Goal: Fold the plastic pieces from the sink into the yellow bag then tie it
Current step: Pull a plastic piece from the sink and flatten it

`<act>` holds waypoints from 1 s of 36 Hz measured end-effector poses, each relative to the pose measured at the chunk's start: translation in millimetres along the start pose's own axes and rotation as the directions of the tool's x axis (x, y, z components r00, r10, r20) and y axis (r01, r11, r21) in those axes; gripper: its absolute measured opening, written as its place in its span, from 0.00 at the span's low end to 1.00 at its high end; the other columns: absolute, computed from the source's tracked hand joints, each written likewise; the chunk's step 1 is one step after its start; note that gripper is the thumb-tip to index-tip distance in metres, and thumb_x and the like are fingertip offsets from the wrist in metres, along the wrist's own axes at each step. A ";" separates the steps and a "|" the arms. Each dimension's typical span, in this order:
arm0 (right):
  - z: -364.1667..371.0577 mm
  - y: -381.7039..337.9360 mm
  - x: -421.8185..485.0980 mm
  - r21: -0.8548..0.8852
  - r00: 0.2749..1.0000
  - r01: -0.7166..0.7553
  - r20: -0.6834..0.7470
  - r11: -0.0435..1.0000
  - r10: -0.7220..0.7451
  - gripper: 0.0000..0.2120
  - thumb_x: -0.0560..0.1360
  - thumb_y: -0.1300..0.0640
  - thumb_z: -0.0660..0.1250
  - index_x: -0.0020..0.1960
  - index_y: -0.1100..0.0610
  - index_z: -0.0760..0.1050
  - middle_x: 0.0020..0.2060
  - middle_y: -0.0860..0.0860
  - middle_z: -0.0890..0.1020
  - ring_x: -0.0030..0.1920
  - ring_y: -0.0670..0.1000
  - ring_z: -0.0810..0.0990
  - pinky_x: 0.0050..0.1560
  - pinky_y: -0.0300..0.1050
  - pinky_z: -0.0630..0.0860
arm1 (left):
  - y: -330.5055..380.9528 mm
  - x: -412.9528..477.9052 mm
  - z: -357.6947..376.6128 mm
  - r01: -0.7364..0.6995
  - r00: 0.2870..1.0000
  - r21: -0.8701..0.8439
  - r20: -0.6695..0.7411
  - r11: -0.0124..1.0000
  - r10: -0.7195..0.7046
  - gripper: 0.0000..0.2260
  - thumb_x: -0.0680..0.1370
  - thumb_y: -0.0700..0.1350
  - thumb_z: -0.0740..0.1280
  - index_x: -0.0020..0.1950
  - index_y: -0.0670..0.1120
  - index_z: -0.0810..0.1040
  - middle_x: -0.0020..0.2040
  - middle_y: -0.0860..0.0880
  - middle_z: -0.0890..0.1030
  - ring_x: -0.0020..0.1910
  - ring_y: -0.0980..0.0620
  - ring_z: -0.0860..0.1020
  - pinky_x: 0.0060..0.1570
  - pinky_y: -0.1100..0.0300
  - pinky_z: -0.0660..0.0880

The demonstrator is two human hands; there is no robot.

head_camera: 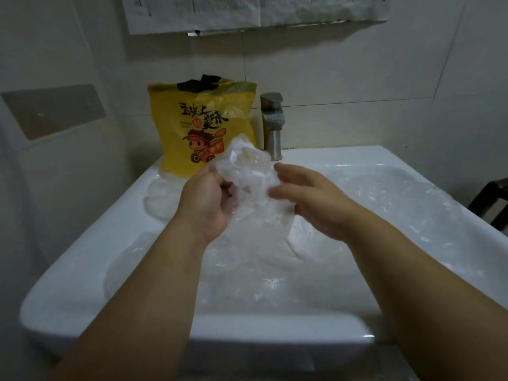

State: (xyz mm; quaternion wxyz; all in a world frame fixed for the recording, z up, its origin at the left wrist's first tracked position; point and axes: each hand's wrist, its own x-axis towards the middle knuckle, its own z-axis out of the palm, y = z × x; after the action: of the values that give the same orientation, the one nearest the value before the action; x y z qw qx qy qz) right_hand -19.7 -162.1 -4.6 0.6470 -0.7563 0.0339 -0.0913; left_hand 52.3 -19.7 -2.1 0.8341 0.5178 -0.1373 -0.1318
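**Left hand (204,204) grips a plastic piece (247,171) over the sink (82,270)**

Left hand fingers are curled round the plastic piece and hold it up above the middle of the sink. The right hand (308,199) is spread, and its straight fingers touch the other side of the bunch. The plastic piece is clear, thin and scrunched up, with shiny wrinkles. More clear plastic sheets (384,204) lie inside the sink. The yellow bag (198,125) stands upright at the back left corner of the sink, with something black at its top. It shows big dark Chinese writing and a cartoon kid in a red cap on a scooter. The small print is too tiny to read. A metal tap (272,125) stands at the back of the sink.
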 end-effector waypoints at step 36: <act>-29.6 -10.5 1.9 0.872 0.999 -0.011 -0.011 0.489 0.043 0.09 0.75 0.59 0.61 0.40 0.60 0.77 0.36 0.56 0.83 0.36 0.56 0.84 0.43 0.49 0.81 | 16.0 -1.8 -18.3 0.163 0.959 -0.393 0.278 0.905 -0.051 0.24 0.66 0.38 0.74 0.62 0.44 0.77 0.50 0.44 0.85 0.45 0.49 0.85 0.42 0.57 0.82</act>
State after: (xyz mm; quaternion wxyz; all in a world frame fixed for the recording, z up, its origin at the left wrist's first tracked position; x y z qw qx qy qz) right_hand -23.9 -189.6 10.2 0.9411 -0.3236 0.0050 -0.0975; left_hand 58.6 2.9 4.3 0.8903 0.3151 -0.1864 -0.2708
